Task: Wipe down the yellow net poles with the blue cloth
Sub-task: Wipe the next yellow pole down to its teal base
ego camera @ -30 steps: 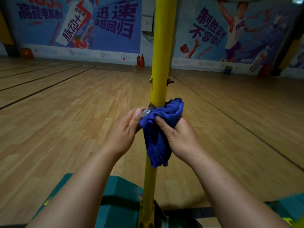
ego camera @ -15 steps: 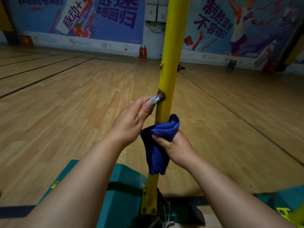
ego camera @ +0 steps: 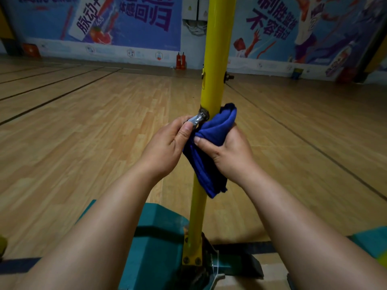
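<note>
Your right hand [ego camera: 229, 154] grips the bunched blue cloth [ego camera: 211, 143] and holds it wrapped against the yellow net pole [ego camera: 213, 80], with the thumb laid across the front folds and the fingers curled out of sight behind the cloth. A loose tail of the cloth hangs down below that hand, in front of the pole. Your left hand [ego camera: 167, 149], just beside the right one, pinches a small metal handle [ego camera: 198, 119] that sticks out from the pole's left side; the thumb tip sits on top of it, touching the cloth's edge. The pole rises straight up between and beyond your hands. Below your forearms, it is bolted into a green base [ego camera: 155, 237] standing on the wooden court floor [ego camera: 83, 132]. Far past your hands, two red fire extinguishers [ego camera: 180, 60] stand against the muralled wall [ego camera: 136, 21].
</note>
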Motion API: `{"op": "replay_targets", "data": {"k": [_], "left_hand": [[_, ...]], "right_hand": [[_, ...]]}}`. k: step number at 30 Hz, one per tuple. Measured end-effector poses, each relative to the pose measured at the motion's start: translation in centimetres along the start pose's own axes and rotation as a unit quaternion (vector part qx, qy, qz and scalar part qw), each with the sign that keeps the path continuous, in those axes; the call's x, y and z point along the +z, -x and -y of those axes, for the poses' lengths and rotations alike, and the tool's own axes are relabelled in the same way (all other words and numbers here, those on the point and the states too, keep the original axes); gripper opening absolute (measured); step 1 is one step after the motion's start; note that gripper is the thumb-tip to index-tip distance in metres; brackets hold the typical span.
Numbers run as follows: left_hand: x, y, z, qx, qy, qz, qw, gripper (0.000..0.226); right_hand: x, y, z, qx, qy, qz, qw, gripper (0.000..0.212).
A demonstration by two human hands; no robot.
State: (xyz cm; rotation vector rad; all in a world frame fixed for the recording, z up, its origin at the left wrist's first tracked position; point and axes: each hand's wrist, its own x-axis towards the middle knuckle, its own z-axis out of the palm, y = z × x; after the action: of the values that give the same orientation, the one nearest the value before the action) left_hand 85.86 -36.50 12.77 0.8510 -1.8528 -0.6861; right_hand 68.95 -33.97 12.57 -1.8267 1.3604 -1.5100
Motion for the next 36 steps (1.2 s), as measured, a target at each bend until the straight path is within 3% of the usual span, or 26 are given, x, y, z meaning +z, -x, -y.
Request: {"op": "replay_targets", "data": {"k": [3, 7, 11, 15, 27, 32, 36], "left_hand": [[0.0, 0.1, 0.0, -0.004, 0.001, 0.001, 1.000, 0.021], [0.0, 0.2, -0.1, -0.008, -0.001, 0.001, 1.000, 0.030], [0.2, 0.3, 0.0, -0.007, -0.021, -0.017, 1.000, 0.033], [0.5, 0.5, 0.5, 0.000, -0.103, -0.041, 0.994, 0.056], [2.1, 2.6, 0.2, -0.011, -0.197, -0.110, 0.974, 0.060], [2.7, 3.5, -0.8, 0.041, -0.191, -0.171, 0.966, 0.060], [3.0, 4.1, -1.6, 0.096, -0.233, -0.214, 0.944, 0.053]], "right_hand": [[0.5, -0.1, 0.2, 0.015, -0.035, -0.040, 0.998, 0.053], [0.6, 0.0, -1.4, 0.075, -0.127, 0.004, 0.989, 0.035], [0.7, 0.5, -3.0, 0.125, -0.142, 0.046, 0.981, 0.028], [1.7, 1.6, -4.0, 0.150, -0.163, 0.036, 0.974, 0.042], [3.7, 6.0, -7.8, 0.251, -0.127, 0.040, 0.959, 0.041], [4.3, 6.5, -8.6, 0.269, -0.121, 0.046, 0.955, 0.063], [4.0, 5.8, -8.6, 0.238, -0.085, 0.045, 0.967, 0.049]]}}
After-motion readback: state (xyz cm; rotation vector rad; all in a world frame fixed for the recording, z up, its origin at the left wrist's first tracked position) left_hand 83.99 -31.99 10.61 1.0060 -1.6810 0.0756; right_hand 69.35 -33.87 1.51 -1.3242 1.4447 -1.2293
